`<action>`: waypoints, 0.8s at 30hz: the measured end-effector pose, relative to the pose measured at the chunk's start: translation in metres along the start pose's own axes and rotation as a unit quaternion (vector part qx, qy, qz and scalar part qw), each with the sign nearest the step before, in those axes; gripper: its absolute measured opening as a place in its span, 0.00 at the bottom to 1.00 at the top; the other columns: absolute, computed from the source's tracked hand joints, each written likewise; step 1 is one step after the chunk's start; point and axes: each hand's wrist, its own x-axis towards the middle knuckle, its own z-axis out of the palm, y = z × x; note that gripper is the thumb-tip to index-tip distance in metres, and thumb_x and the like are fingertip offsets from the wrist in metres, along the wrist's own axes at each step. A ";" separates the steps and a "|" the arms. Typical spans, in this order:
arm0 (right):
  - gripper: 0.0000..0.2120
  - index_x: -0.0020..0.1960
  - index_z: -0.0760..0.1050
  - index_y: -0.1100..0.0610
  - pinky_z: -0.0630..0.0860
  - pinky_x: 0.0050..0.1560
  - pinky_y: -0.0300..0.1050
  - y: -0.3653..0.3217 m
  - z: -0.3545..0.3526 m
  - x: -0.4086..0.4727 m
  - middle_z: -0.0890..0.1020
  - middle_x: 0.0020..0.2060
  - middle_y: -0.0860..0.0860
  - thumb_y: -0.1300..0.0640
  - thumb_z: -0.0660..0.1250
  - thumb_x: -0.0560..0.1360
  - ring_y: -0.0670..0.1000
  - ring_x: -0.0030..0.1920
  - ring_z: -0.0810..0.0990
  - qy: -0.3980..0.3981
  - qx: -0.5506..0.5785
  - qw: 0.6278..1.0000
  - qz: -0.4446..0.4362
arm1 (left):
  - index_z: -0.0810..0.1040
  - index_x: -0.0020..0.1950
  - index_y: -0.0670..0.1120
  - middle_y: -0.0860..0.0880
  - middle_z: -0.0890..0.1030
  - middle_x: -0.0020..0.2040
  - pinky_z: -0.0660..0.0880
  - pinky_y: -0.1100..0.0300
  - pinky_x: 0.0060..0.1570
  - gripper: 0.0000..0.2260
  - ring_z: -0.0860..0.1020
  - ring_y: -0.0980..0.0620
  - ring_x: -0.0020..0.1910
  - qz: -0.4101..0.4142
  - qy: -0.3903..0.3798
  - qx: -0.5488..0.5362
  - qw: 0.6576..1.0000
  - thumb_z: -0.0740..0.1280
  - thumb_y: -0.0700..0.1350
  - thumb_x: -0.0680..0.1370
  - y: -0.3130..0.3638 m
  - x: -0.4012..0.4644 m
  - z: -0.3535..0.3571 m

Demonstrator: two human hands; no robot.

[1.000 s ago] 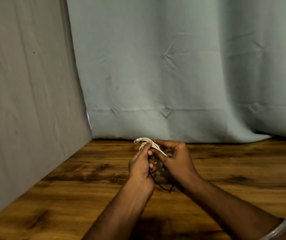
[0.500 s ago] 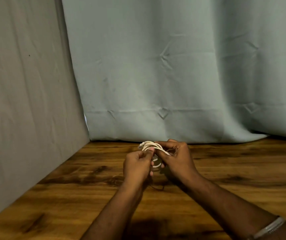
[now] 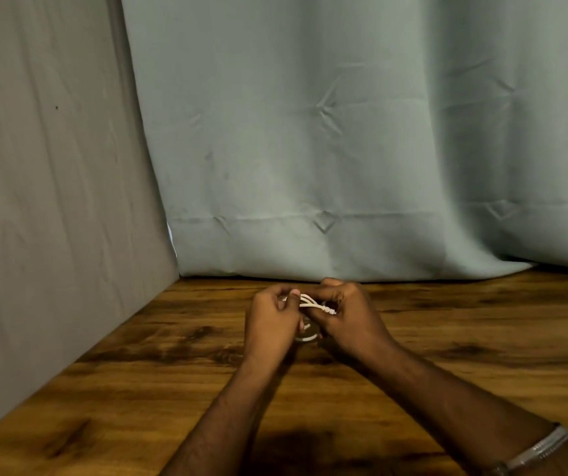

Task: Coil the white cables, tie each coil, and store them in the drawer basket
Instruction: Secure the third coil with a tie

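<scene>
Since the frame half a second back, the two hands have closed in on each other and the coil's strands, then fanned up past the left thumb, now run across the gap between the hands; the dark loop seen hanging below the hands a second ago no longer shows.

Left hand [image 3: 270,321]: fingers curled, thumb and forefinger pinching the left end of the white cable coil [image 3: 311,304]. Right hand [image 3: 348,312]: fingers curled round the other end, where a short ribbed bit of the cable sticks out toward the right knuckles. Both grips narrow and loaded; neither hand free.

Coil is held just above the table [image 3: 482,321], not resting on it as far as I can tell. A further loop of it [image 3: 306,334] curves below, between the two palms. Visible strands lie left-to-right, from one grip to the other, dipping slightly toward the right hand.

Judgement: tying step in hand. The bundle's long axis spans the grips, so any wrap must go crosswise at the middle, equally near both hands. Whether a tie is already on it is hidden by the fingers.

Drawer basket not in view. Grey-green curtain [image 3: 344,149] behind; silver bracelet [image 3: 536,451] on the right wrist.
</scene>
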 end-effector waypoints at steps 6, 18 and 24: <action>0.15 0.58 0.84 0.41 0.79 0.45 0.50 0.007 -0.002 0.001 0.82 0.43 0.47 0.51 0.70 0.73 0.47 0.45 0.82 -0.037 -0.077 0.996 -0.011 | 0.84 0.47 0.43 0.43 0.80 0.29 0.72 0.58 0.35 0.07 0.76 0.51 0.27 -0.072 -0.016 -0.056 0.996 0.66 0.40 0.81 -0.006 0.006 0.000; 0.17 0.60 0.83 0.38 0.79 0.45 0.51 -0.003 -0.005 -0.001 0.82 0.45 0.40 0.54 0.72 0.75 0.40 0.45 0.81 -0.053 -0.101 0.993 -0.026 | 0.83 0.31 0.46 0.46 0.66 0.19 0.60 0.60 0.33 0.24 0.61 0.52 0.16 -0.169 -0.092 -0.175 0.965 0.56 0.33 0.80 -0.007 0.007 -0.008; 0.19 0.60 0.84 0.39 0.79 0.44 0.51 -0.007 -0.007 -0.002 0.83 0.44 0.41 0.57 0.70 0.73 0.41 0.45 0.82 -0.060 -0.084 0.994 -0.023 | 0.71 0.37 0.48 0.52 0.61 0.24 0.50 0.72 0.23 0.13 0.54 0.57 0.17 -0.285 -0.162 -0.182 0.927 0.57 0.43 0.81 0.003 0.005 -0.023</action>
